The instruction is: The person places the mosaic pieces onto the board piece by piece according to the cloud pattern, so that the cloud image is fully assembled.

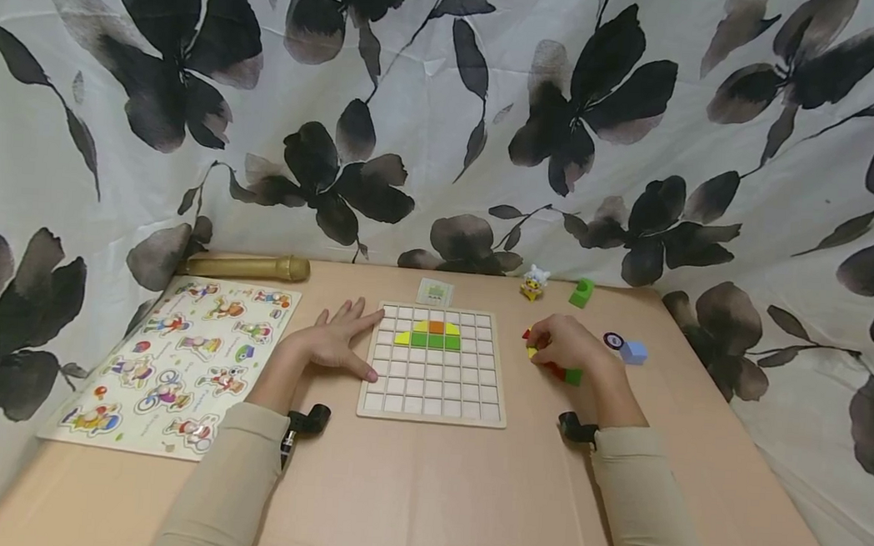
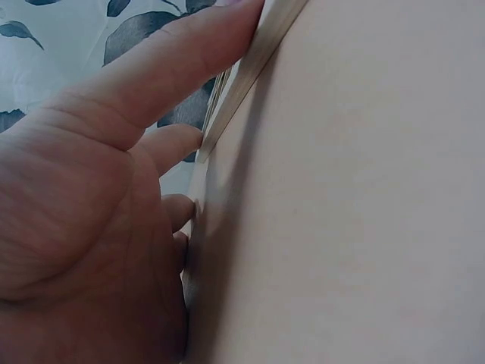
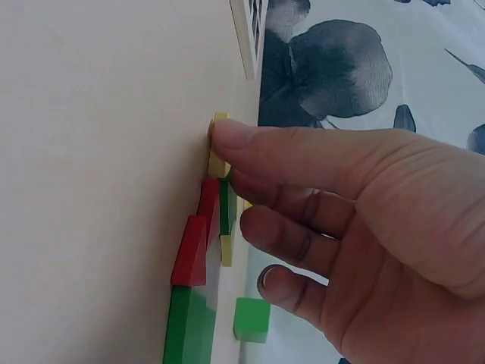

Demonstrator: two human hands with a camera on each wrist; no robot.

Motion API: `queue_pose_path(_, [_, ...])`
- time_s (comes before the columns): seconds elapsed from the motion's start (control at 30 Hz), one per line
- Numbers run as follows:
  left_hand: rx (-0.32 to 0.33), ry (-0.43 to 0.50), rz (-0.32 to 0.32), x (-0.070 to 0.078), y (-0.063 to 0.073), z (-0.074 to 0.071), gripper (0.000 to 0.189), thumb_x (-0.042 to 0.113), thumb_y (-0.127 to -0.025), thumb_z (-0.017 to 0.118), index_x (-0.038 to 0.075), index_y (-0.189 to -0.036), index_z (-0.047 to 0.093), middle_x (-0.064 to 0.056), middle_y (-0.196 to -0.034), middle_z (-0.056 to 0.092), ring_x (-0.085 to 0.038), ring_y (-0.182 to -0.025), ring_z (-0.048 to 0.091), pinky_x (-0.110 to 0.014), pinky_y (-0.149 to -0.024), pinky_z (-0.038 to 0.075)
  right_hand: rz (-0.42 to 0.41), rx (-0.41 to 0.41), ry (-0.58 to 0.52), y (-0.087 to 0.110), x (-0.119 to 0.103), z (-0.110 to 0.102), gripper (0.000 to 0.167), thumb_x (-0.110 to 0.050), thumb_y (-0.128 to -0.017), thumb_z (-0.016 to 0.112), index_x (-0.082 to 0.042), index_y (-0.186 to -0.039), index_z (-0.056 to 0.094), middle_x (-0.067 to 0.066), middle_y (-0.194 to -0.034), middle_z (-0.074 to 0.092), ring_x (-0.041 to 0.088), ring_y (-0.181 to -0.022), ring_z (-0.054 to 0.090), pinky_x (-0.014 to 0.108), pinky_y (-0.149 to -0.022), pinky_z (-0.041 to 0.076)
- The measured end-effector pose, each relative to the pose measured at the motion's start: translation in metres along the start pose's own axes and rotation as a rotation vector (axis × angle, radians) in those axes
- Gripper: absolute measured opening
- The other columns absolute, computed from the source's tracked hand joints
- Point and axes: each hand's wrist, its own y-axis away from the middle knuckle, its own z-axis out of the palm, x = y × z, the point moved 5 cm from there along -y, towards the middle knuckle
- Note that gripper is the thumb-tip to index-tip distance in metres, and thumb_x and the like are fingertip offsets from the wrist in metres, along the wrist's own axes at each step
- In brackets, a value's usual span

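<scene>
A wooden grid board [image 1: 431,418] lies mid-table, with orange [image 1: 437,327], green [image 1: 436,341] and yellow [image 1: 403,339] pieces in its upper squares. My left hand [image 1: 333,343] rests against the board's left side, fingers spread, thumb and forefinger at the edge. Right of the board, my right hand [image 1: 573,348] pinches a small yellow block [image 3: 218,161] between thumb and forefinger, low over the table. Red blocks [image 3: 189,250] and a green block [image 3: 188,326] lie close under this hand, which partly hides the pile in the head view.
A small card [image 1: 435,292] lies behind the board. Toward the back right are a toy figure [image 1: 534,283] and a green notched block [image 1: 582,293]. A blue block [image 1: 633,353] sits by a dark-ringed disc [image 1: 613,341]. At left are a picture board [image 1: 201,317] and a gold tube [image 1: 249,267].
</scene>
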Motion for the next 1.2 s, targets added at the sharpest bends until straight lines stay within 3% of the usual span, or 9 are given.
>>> queue_pose_path(0.17, [-0.001, 0.004, 0.002, 0.002, 0.000, -0.001, 0.125, 0.060, -0.071, 0.088, 0.020, -0.168, 0.019, -0.023, -0.174, -0.008, -0.044, -0.161, -0.012, -0.069, -0.125, -0.011, -0.042, -0.017, -0.001, 0.000, -0.007, 0.003, 0.017, -0.002, -0.086, 0.081, -0.010, -0.097, 0.070, 0.005, -0.092, 0.064, 0.023, -0.090, 0.057, 0.037, -0.082, 0.048])
queue_pose_path(0.3, [-0.002, 0.008, 0.003, 0.003, 0.000, -0.001, 0.125, 0.059, -0.071, 0.088, 0.020, -0.168, 0.020, -0.023, -0.174, -0.007, -0.045, -0.161, -0.012, -0.070, -0.125, -0.011, -0.084, -0.001, -0.021, -0.002, -0.013, 0.003, 0.017, -0.001, -0.087, 0.079, -0.011, -0.094, 0.067, 0.004, -0.088, 0.063, 0.022, -0.086, 0.057, 0.035, -0.076, 0.047])
queue_pose_path(0.6, [-0.002, -0.010, 0.002, 0.004, -0.001, -0.003, 0.124, 0.059, -0.071, 0.088, 0.020, -0.168, 0.020, -0.023, -0.174, -0.007, -0.043, -0.161, -0.011, -0.069, -0.125, -0.010, -0.214, 0.244, -0.236, -0.009, -0.041, -0.003, 0.012, -0.001, -0.091, 0.077, -0.009, -0.099, 0.071, 0.006, -0.093, 0.070, 0.022, -0.087, 0.062, 0.029, -0.077, 0.053])
queue_pose_path(0.7, [-0.004, -0.005, 0.000, 0.003, -0.001, -0.002, 0.125, 0.060, -0.071, 0.088, 0.020, -0.168, 0.020, -0.023, -0.174, -0.007, -0.043, -0.161, -0.011, -0.068, -0.125, -0.011, -0.225, 0.286, -0.296, -0.013, -0.053, 0.000, 0.013, -0.003, -0.089, 0.080, -0.009, -0.098, 0.072, 0.007, -0.092, 0.070, 0.022, -0.085, 0.062, 0.028, -0.075, 0.052])
queue_pose_path(0.9, [-0.006, 0.000, -0.003, 0.002, 0.000, 0.001, 0.125, 0.059, -0.071, 0.088, 0.020, -0.168, 0.020, -0.023, -0.174, -0.008, -0.044, -0.161, -0.012, -0.069, -0.125, -0.012, -0.196, 0.253, -0.352, -0.022, -0.072, 0.013, 0.011, -0.003, -0.091, 0.078, -0.009, -0.098, 0.071, 0.006, -0.092, 0.068, 0.021, -0.086, 0.061, 0.028, -0.077, 0.051])
queue_pose_path(1.2, [0.000, 0.006, -0.005, 0.002, 0.001, 0.001, 0.125, 0.059, -0.071, 0.088, 0.019, -0.168, 0.020, -0.024, -0.174, -0.007, -0.045, -0.161, -0.011, -0.070, -0.124, -0.011, -0.240, 0.150, -0.272, -0.030, -0.082, 0.030, 0.010, -0.001, -0.091, 0.077, -0.008, -0.097, 0.073, 0.005, -0.093, 0.068, 0.021, -0.085, 0.060, 0.029, -0.075, 0.051])
